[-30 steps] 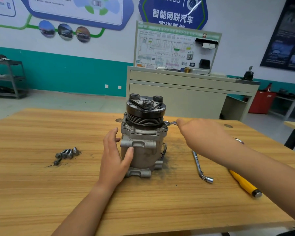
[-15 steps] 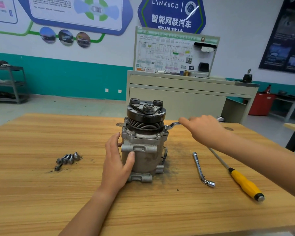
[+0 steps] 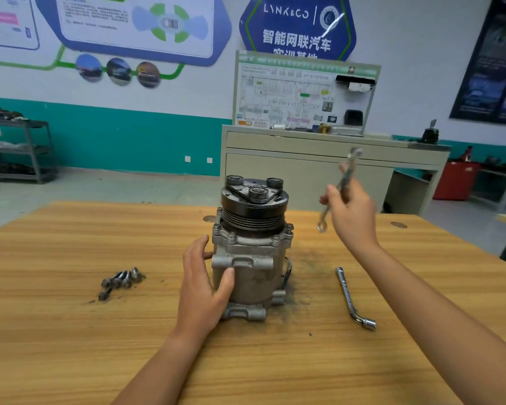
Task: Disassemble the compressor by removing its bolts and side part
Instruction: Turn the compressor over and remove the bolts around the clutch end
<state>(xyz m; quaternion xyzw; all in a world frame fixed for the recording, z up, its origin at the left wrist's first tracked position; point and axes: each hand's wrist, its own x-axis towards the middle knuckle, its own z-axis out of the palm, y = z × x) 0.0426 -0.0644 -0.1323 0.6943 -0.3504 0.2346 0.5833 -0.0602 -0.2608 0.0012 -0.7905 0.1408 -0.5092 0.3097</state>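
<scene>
Two hands | left hand [image 3: 200, 285] grips compressor [image 3: 251, 252] | right hand [image 3: 352, 211] holds wrench [image 3: 346, 176], seemingly clear

blue wall sign [image 3: 297, 27]: "LYNK&CO" | below it: "智能网联汽车" | other boards: print too blurred to read

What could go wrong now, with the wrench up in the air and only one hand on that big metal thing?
The right hand holds the wrench in the air beside the compressor; if it slips, it could drop onto the table. The compressor stands on end with only the left hand holding it, so a hard push might tip it. The bolts lie loose on the table and could roll away.
</scene>
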